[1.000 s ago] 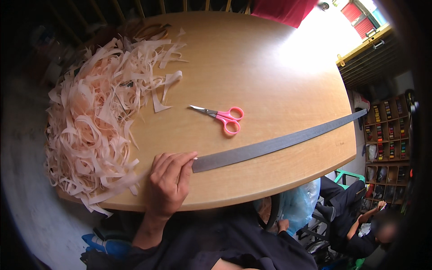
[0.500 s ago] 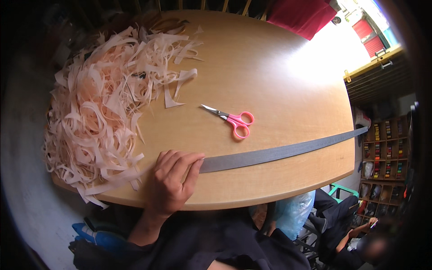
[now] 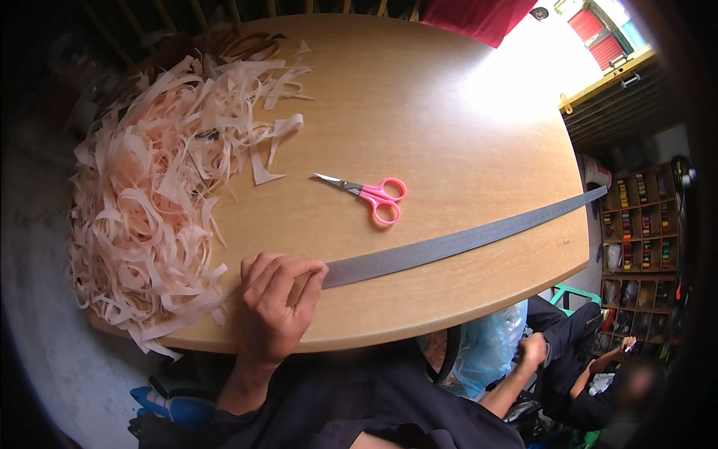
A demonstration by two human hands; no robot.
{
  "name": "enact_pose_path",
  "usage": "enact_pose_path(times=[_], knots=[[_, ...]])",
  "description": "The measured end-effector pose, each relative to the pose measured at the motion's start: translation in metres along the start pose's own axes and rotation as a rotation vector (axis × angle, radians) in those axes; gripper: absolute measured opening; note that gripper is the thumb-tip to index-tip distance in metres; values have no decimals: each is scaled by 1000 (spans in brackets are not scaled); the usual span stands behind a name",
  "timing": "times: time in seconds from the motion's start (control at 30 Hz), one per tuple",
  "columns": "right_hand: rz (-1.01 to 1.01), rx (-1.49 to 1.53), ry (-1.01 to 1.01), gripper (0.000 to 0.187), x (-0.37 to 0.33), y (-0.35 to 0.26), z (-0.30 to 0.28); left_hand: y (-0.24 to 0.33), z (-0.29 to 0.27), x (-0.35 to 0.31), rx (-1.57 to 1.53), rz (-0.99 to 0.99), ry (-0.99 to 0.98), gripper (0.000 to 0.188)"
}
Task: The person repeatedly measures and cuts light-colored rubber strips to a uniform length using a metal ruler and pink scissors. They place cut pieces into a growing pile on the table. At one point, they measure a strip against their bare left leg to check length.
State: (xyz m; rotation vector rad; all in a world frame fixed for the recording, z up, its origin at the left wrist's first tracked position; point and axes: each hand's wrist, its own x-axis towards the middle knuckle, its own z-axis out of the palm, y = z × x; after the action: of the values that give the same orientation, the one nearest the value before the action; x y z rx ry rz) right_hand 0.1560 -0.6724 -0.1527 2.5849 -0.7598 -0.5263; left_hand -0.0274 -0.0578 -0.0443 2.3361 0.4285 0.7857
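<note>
A long grey steel ruler (image 3: 449, 244) lies slantwise across the front of the wooden table (image 3: 464, 150), its far tip reaching past the right edge. My left hand (image 3: 278, 303) pinches the ruler's left end between thumb and fingers. Off the front edge, beside a blue plastic bag (image 3: 485, 348), my right hand (image 3: 532, 350) is curled closed; whatever may be inside it is hidden. Small scissors (image 3: 370, 198) with pink handles rest on the tabletop beyond the ruler, their blades pointing left.
A big heap of pale pink fabric strips (image 3: 149, 202) covers the table's left side. Red cloth (image 3: 479, 19) hangs at the far edge. To the right stands a shelf (image 3: 639, 224) with thread spools. Another person (image 3: 598, 389) sits at lower right, near a green stool (image 3: 576, 293).
My right hand has come into fuller view at the lower right, beyond the blue bag. The table, scissors and strips sit slightly further left in the picture; my left hand stays on the ruler.
</note>
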Motion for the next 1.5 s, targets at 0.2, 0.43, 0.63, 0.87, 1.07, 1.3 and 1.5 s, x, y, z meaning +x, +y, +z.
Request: enact_pose_path(times=[0.2,0.43,0.63,0.87,1.07,1.3,1.5], knots=[[-340,313,474,28,-163,-87,-215,0,0,-5,-50,-71,-2,19],[-1735,522,479,19,-267,-210,-269,-5,2,-10,-204,-123,-65,34],[-2264,603,427,24,-324,-302,-236,-7,-3,-10,-99,95,-43,49],[-2283,791,376,20,-324,-311,-211,-3,0,-8,-130,24,-62,53],[-2020,877,-18,15,-307,-304,-229,-1,0,-5,-84,-24,-66,37],[-1630,779,-330,15,-296,-299,-250,-2,-9,-7,-51,-48,-102,21],[-1668,703,-249,21,-298,-296,-247,-13,-24,-13,206,46,-58,17]])
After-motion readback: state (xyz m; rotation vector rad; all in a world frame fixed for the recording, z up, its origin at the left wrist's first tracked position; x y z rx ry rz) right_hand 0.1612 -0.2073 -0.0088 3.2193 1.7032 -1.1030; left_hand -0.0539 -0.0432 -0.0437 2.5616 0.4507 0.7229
